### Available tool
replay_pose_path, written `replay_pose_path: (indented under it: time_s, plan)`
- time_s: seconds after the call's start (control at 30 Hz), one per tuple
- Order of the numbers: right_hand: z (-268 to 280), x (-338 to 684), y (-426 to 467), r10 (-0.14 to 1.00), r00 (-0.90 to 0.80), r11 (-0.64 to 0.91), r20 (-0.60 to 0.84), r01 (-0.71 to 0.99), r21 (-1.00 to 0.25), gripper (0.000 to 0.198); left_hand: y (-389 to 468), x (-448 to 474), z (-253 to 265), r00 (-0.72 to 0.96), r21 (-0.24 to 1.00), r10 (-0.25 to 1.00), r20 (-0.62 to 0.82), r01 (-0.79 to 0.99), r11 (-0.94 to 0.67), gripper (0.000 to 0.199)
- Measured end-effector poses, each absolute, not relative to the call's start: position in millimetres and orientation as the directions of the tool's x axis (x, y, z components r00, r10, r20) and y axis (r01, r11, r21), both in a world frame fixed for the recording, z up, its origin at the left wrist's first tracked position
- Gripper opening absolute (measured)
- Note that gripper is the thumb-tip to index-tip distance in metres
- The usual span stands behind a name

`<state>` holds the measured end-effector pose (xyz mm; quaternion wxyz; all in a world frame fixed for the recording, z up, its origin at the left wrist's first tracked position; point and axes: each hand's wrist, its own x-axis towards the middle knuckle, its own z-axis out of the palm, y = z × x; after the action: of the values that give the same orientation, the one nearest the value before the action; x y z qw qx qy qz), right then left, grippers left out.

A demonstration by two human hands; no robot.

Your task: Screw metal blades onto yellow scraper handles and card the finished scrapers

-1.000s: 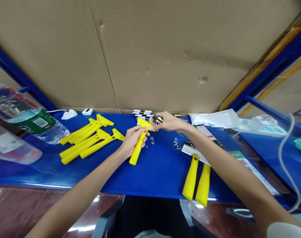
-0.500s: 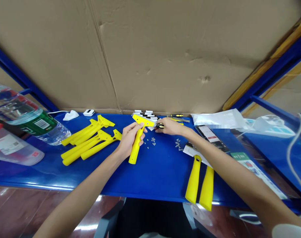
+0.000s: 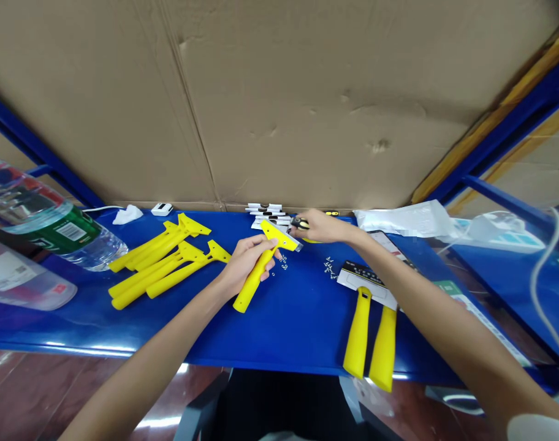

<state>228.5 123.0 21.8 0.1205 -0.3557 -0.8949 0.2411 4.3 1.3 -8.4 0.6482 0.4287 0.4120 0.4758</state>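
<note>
My left hand (image 3: 248, 260) is wrapped around the handle of a yellow scraper (image 3: 253, 283), whose wide head points up and right. A metal blade edge shows at the right end of that head. My right hand (image 3: 320, 225) is closed on a screwdriver (image 3: 301, 224) with a black and yellow handle, just beyond the scraper head. Its tip is hard to make out. Small nuts (image 3: 284, 264) lie right of the left fingers, and loose screws (image 3: 329, 267) lie farther right.
Several yellow scraper bodies (image 3: 169, 269) lie on the left, near a large water bottle (image 3: 72, 229) and a plastic jug (image 3: 29, 275). White-and-black packs (image 3: 268, 214) lie at the back. Two yellow handles (image 3: 357, 343) overhang the front edge by a card (image 3: 366, 282). A phone (image 3: 390, 245) lies behind my right forearm.
The scraper head has swung right and tilted downward, and its blade edge now shows. The screwdriver has moved up slightly, off the end of the head.
</note>
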Motion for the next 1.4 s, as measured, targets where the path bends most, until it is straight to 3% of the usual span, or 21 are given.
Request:
replay_pose_path:
  time_s: [0.1,0.27,0.37,0.63,0.8,1.0,1.23,1.4]
  plan:
    - [44,231,114,0.746,-0.649,0.567,0.149,0.502,-0.653,0.031,0,7,-8,0.25,0.948,0.953,-0.172,-0.22,0.229,0.029]
    - [48,219,96,0.704,-0.704,0.495,0.093,0.392,-0.775,0.025,-3,11,-11,0.319,0.948,0.926,-0.204,-0.172,0.268,0.029]
    - [38,210,93,0.629,-0.771,0.523,0.095,0.33,-0.786,0.02,-3,13,-15,0.319,0.948,0.924,-0.21,-0.164,0.272,0.028]
    - [32,207,93,0.677,-0.734,0.468,0.059,0.367,-0.804,0.015,-6,17,-9,0.297,0.951,0.926,-0.233,-0.132,0.281,0.026]
    - [35,208,88,0.726,-0.677,0.258,-0.12,0.43,-0.865,0.025,-8,19,-3,0.285,0.954,0.931,-0.23,-0.123,0.273,0.025]
    - [39,207,86,0.691,-0.657,0.036,-0.302,0.448,-0.893,0.041,-7,18,-7,0.304,0.962,0.929,-0.211,-0.106,0.253,0.03]
    - [38,216,95,0.603,-0.744,0.1,-0.287,0.427,-0.899,0.043,-2,9,-15,0.336,0.975,0.924,-0.182,-0.063,0.214,0.035]
    - [42,216,93,0.653,-0.704,0.086,-0.279,0.435,-0.896,0.042,-2,14,-14,0.249,0.983,0.956,-0.156,-0.058,0.175,0.04]
